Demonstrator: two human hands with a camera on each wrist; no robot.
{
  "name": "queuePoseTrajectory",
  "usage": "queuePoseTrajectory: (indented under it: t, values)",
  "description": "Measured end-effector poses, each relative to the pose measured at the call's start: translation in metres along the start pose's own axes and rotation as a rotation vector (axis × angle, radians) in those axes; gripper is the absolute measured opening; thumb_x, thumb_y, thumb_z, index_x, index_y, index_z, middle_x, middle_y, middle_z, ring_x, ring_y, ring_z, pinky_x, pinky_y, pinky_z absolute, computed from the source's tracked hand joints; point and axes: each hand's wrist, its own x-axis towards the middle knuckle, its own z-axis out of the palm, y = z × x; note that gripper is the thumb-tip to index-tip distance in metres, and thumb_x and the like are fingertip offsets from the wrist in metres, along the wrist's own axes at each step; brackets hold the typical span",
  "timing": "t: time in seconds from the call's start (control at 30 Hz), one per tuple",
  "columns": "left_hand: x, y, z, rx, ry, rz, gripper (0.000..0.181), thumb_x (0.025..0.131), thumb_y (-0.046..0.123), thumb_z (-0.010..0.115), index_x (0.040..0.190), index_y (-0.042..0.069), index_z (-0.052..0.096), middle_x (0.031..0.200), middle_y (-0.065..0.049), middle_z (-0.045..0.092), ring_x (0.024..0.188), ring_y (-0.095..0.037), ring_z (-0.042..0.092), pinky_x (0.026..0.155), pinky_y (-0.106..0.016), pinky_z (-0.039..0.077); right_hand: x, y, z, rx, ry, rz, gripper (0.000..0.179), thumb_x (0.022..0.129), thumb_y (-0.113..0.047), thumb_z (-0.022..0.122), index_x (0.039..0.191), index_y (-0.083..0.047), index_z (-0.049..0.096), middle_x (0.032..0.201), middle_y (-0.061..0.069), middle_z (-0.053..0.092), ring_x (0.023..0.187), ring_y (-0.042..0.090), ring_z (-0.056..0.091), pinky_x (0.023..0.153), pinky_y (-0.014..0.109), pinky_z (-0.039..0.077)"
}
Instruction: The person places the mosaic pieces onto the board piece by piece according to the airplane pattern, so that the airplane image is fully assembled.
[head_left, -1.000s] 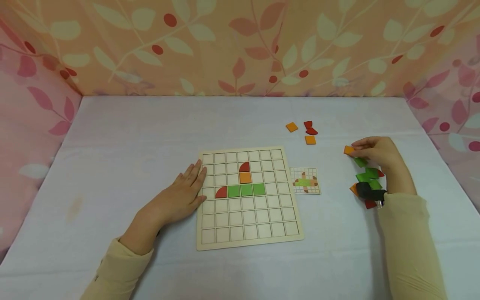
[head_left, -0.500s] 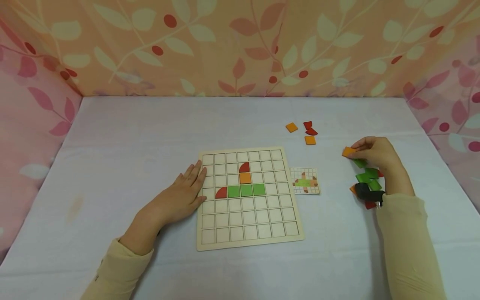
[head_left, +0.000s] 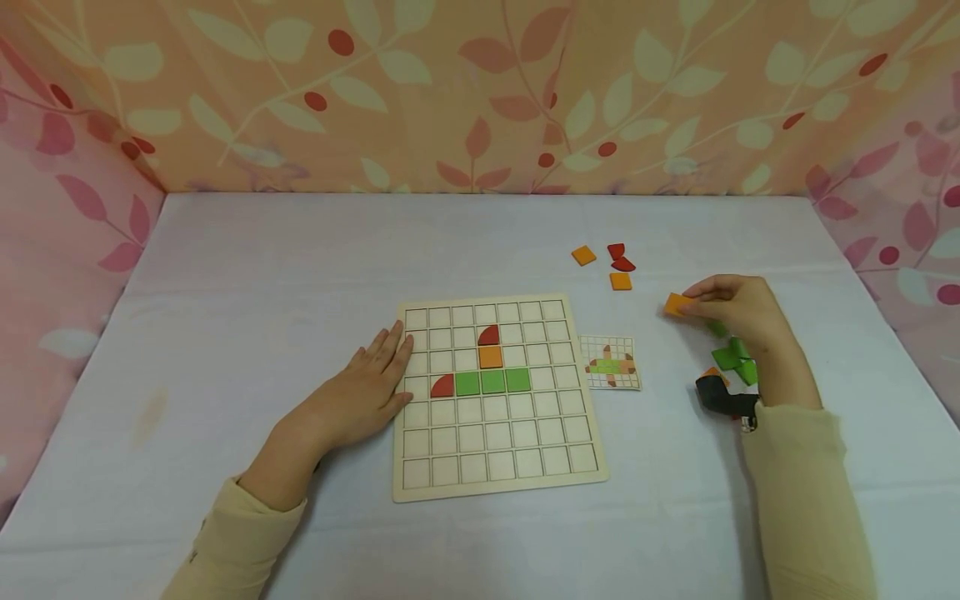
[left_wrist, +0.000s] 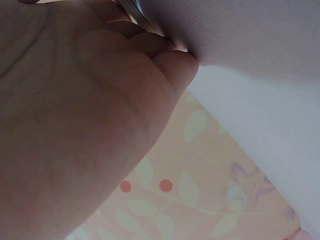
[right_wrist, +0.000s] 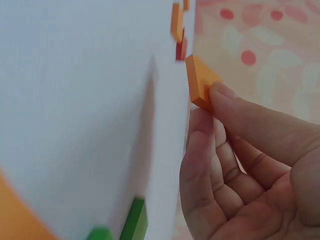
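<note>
My right hand point(head_left: 738, 308) pinches an orange square tile point(head_left: 677, 304) between thumb and fingertips. In the right wrist view the orange tile point(right_wrist: 200, 82) is raised off the white cloth. My left hand point(head_left: 367, 387) lies with straight fingers on the left edge of the wooden grid board point(head_left: 498, 483). On that board, three green squares point(head_left: 492, 381) form a row with a red quarter-round tile point(head_left: 443, 385) at its left end. Above the middle green square is an orange square point(head_left: 491, 357), topped by another red quarter-round point(head_left: 489, 335).
A small pattern card point(head_left: 609, 362) lies against the board's right edge. Two orange squares point(head_left: 621, 282) and two red quarter-rounds point(head_left: 623, 264) lie farther back. Green tiles point(head_left: 726, 359) and an orange piece form a pile partly hidden under my right wrist.
My right hand has drawn the orange tile slightly left, away from the pile. My left hand has stayed in place on the board.
</note>
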Motion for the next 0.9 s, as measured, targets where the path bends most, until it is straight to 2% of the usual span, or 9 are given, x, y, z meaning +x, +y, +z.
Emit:
queuePoseTrajectory:
  t: [0.13, 0.23, 0.33, 0.6, 0.9]
  values:
    - [0.0, 0.0, 0.001, -0.002, 0.0, 0.002, 0.066, 0.099, 0.023, 0.046, 0.148, -0.006, 0.012, 0.155, -0.022, -0.003, 0.141, -0.039, 0.002, 0.11, -0.057, 0.012, -0.004, -0.011, 0.008, -0.02, -0.029, 0.012, 0.036, 0.083, -0.025, 0.075, 0.106, 0.002, 0.065, 0.08, -0.016, 0.065, 0.079, 0.004, 0.056, 0.07, 0.021, 0.042]
    - [0.0, -0.001, 0.001, -0.005, -0.001, 0.003, 0.066, 0.099, 0.023, 0.046, 0.148, -0.006, 0.012, 0.155, -0.023, -0.003, 0.141, -0.039, 0.002, 0.11, -0.056, 0.012, -0.008, -0.019, 0.015, -0.017, -0.054, 0.009, 0.039, 0.085, -0.023, 0.072, 0.11, 0.004, 0.062, 0.084, -0.013, 0.067, 0.083, 0.005, 0.057, 0.08, 0.027, 0.04]
    - [0.0, -0.001, 0.001, -0.005, 0.0, 0.005, 0.067, 0.099, 0.023, 0.046, 0.148, -0.006, 0.012, 0.155, -0.022, -0.003, 0.141, -0.039, 0.002, 0.11, -0.056, 0.012, -0.012, -0.026, 0.021, -0.017, -0.074, -0.014, 0.038, 0.086, -0.021, 0.071, 0.111, 0.005, 0.061, 0.086, -0.009, 0.068, 0.083, 0.004, 0.059, 0.084, 0.03, 0.038]
    - [0.0, -0.002, 0.002, -0.003, 0.008, 0.012, 0.067, 0.099, 0.023, 0.047, 0.148, -0.006, 0.012, 0.155, -0.023, -0.002, 0.141, -0.039, 0.003, 0.11, -0.056, 0.013, -0.021, -0.039, 0.036, -0.01, -0.127, -0.082, 0.035, 0.084, -0.021, 0.073, 0.108, 0.004, 0.064, 0.088, -0.003, 0.07, 0.081, 0.006, 0.063, 0.076, 0.018, 0.044]
    - [0.0, -0.002, 0.001, 0.001, 0.009, 0.014, 0.066, 0.099, 0.023, 0.046, 0.148, -0.006, 0.012, 0.155, -0.022, -0.001, 0.141, -0.039, 0.003, 0.11, -0.056, 0.013, -0.029, -0.054, 0.051, 0.016, -0.207, -0.129, 0.026, 0.085, -0.013, 0.071, 0.104, 0.003, 0.065, 0.09, 0.004, 0.07, 0.081, 0.01, 0.063, 0.074, 0.024, 0.05]
